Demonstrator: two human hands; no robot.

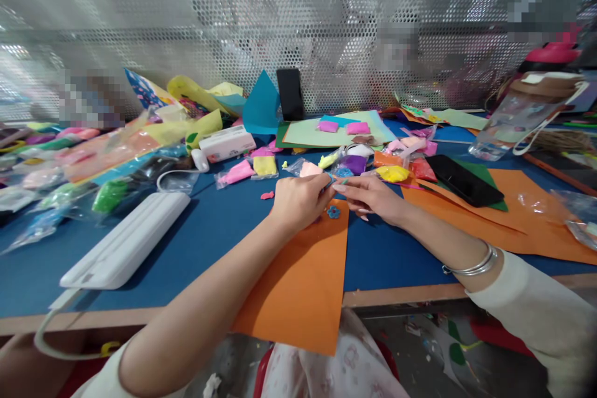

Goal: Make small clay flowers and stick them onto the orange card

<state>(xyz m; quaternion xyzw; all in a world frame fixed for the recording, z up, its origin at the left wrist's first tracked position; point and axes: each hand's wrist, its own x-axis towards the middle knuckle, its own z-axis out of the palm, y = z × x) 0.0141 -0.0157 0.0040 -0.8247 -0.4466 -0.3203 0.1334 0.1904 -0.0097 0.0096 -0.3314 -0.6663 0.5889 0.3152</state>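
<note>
My left hand [301, 200] is closed in a pinch over the top of an orange sheet of paper [303, 286]. Its fingertips meet those of my right hand [374, 198], also closed. Between them shows a small bit of blue clay [333, 180], mostly hidden by the fingers. A small blue clay flower [333, 212] lies on the orange sheet just below the hands. To the left of my left hand is a small pink clay piece [267, 195]. Just beyond the fingers are a purple clay packet [355, 165] and a yellow clay packet [392, 173].
A white power bank [125, 242] with a cable lies left on the blue table [200, 261]. A black phone [465, 180] rests on paper at right; another phone [290, 94] leans on the perforated screen. A clear bottle [517, 115] stands back right. Bagged clay crowds the left.
</note>
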